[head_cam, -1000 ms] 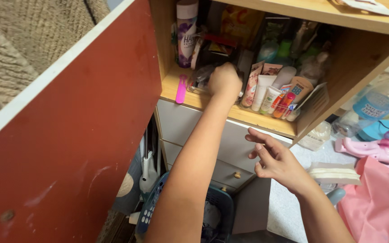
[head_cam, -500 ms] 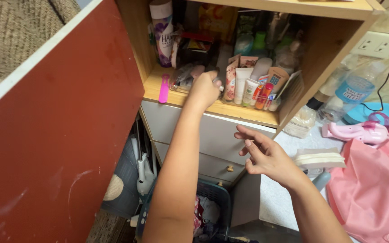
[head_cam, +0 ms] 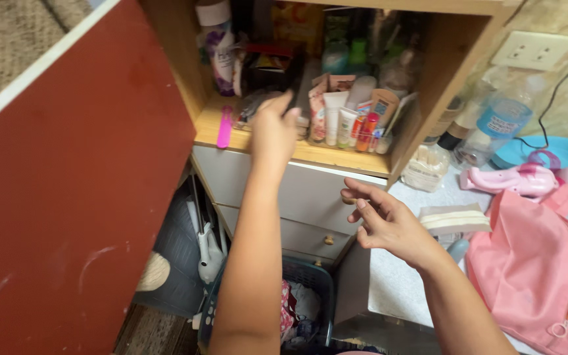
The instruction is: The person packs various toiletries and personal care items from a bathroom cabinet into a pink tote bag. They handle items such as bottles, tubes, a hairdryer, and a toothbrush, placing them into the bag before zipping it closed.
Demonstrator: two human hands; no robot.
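Your left hand (head_cam: 273,129) reaches into the cabinet (head_cam: 428,85), fingers curled onto something dark and clear at the shelf front; you cannot tell whether they are clamped on it. That clutter (head_cam: 258,100) sits between the pink file (head_cam: 224,127) and the row of tubes (head_cam: 346,121). Your right hand (head_cam: 384,222) hovers below the shelf, before the drawers (head_cam: 310,197), fingers spread, holding nothing. Red door (head_cam: 80,190) stands open at left. Basket (head_cam: 310,276) below. Pink bag (head_cam: 534,263) on the counter at right.

tubes (head_cam: 344,118) on shelf (head_cam: 310,152), drawers (head_cam: 310,197) below, basket (head_cam: 310,289) under drawers
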